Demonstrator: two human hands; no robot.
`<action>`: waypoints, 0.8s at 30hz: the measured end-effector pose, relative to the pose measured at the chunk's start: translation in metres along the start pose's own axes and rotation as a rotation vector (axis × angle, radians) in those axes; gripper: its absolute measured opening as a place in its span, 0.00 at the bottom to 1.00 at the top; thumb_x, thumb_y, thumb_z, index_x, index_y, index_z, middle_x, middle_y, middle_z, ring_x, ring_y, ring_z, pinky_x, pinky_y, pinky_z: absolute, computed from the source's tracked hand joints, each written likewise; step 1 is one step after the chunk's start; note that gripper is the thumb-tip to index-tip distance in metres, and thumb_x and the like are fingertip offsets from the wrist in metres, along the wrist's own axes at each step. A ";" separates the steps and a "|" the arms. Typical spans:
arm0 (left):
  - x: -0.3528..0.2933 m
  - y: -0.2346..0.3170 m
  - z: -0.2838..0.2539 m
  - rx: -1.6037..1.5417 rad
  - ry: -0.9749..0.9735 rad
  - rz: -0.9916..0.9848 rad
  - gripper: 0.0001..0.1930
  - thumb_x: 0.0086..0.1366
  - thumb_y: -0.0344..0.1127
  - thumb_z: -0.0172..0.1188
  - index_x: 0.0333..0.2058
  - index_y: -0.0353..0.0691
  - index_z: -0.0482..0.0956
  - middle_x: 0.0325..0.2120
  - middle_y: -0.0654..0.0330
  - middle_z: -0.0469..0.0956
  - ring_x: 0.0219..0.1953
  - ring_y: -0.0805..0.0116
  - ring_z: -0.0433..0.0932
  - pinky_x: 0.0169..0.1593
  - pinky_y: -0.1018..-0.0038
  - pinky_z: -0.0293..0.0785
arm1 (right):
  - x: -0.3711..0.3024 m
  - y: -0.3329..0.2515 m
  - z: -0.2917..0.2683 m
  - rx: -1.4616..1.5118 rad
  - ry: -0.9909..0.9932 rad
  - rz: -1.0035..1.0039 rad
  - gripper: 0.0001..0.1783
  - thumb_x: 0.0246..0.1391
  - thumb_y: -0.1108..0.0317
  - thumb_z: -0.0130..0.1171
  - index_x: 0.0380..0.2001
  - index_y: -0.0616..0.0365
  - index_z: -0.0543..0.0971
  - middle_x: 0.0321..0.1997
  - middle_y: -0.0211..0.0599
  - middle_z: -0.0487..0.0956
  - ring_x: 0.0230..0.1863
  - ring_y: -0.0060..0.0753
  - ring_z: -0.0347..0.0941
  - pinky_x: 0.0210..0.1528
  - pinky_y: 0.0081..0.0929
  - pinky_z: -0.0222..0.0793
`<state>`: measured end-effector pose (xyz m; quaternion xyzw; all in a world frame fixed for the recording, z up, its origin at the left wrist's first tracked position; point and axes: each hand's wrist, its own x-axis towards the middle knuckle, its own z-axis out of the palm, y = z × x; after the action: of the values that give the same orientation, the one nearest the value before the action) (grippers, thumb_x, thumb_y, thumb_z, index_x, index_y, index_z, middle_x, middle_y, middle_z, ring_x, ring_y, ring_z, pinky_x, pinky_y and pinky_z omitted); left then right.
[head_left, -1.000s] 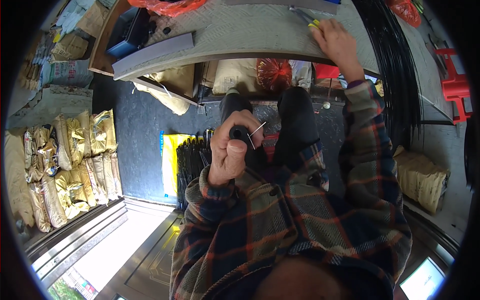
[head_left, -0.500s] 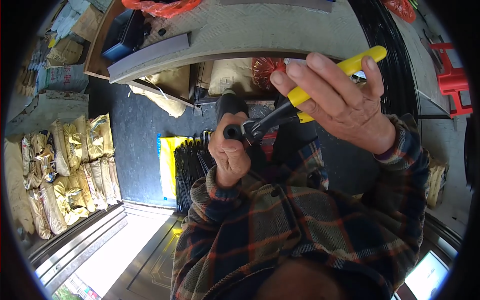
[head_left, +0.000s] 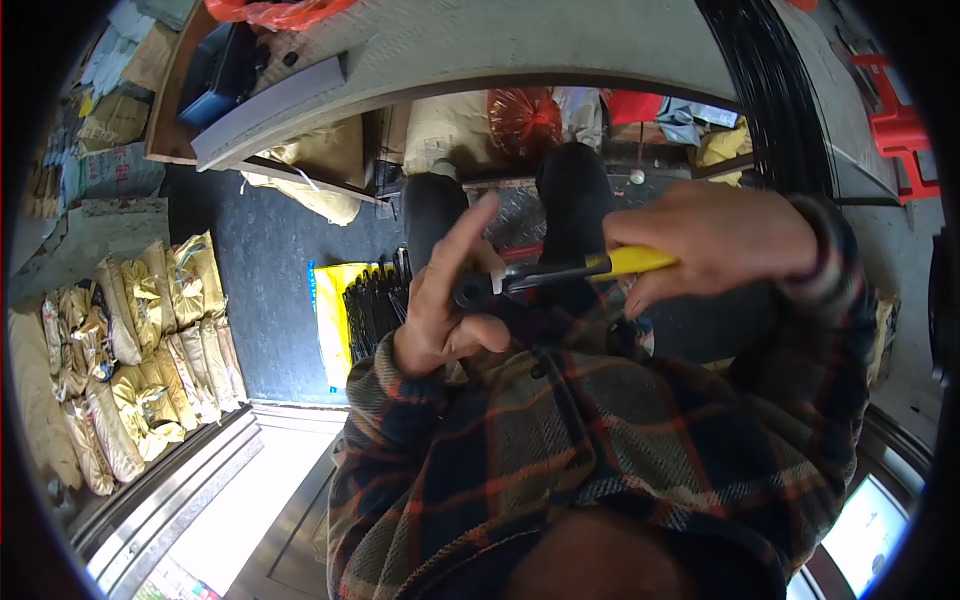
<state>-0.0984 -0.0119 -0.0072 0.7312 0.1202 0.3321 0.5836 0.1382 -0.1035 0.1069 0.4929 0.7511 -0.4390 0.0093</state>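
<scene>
My left hand [head_left: 440,300] is around a black round piece [head_left: 472,291] with a dark hole in its end, like a tube; its full length is hidden. The forefinger points up and away from it, and the thumb lies below. My right hand [head_left: 710,245] is closed on the yellow handles of a pair of pliers [head_left: 560,272]. The dark jaws of the pliers reach the right side of the tube's end; what they bite on is too small to tell. The right fingers are slightly blurred.
A yellow bag [head_left: 335,335] with a bundle of black strips [head_left: 375,305] lies left of my legs. Ahead stands a workbench [head_left: 480,60] with a long black bundle [head_left: 765,90]. Wrapped packages [head_left: 140,350] are stacked at left. A red stool [head_left: 895,130] stands far right.
My right hand has come down and closed over the plier handles, which were spread apart and pointing up. My left forefinger has lifted off the tube. The view has shifted slightly.
</scene>
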 end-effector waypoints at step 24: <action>0.025 0.003 0.001 -0.063 -0.337 0.034 0.35 0.37 0.43 0.69 0.47 0.34 0.70 0.43 0.55 0.74 0.41 0.64 0.75 0.44 0.75 0.69 | -0.002 0.044 0.044 0.972 -0.121 0.135 0.29 0.43 0.61 0.65 0.46 0.60 0.65 0.27 0.38 0.73 0.31 0.35 0.74 0.32 0.31 0.68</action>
<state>-0.0794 0.0009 0.0037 0.7598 -0.0024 0.2183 0.6124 0.1542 -0.1290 0.0519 0.4613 0.4240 -0.7649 -0.1495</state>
